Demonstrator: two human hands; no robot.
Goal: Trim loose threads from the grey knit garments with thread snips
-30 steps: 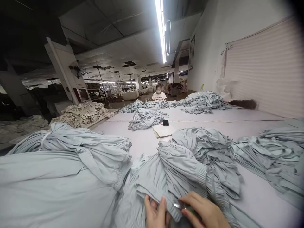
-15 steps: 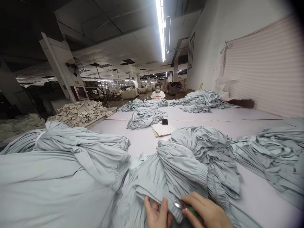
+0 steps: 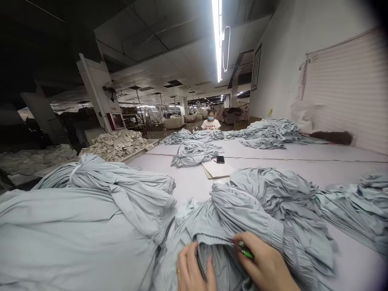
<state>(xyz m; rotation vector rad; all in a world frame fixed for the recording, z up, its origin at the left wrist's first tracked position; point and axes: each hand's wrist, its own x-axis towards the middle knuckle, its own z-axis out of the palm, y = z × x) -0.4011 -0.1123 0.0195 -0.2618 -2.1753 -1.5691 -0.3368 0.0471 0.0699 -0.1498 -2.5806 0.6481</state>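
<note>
Cloth (image 3: 214, 239) of pale grey-blue colour lies directly at the fingers, between both hands; its open edge runs mostly from left to right, and the right end touches the right hand (image 3: 264, 260). This hand is closed around a small green tool (image 3: 247, 251). The left hand (image 3: 195, 270) touches the left end; whether it pinches there, I cannot tell. Left of the tabletop (image 3: 194, 182), a pale bin (image 3: 142, 151) carries heaped beige pieces (image 3: 115, 143).

Pale blue-grey garment (image 3: 222, 258), rumpled, opening spread, small green tool (image 3: 246, 251) at its right edge
</note>
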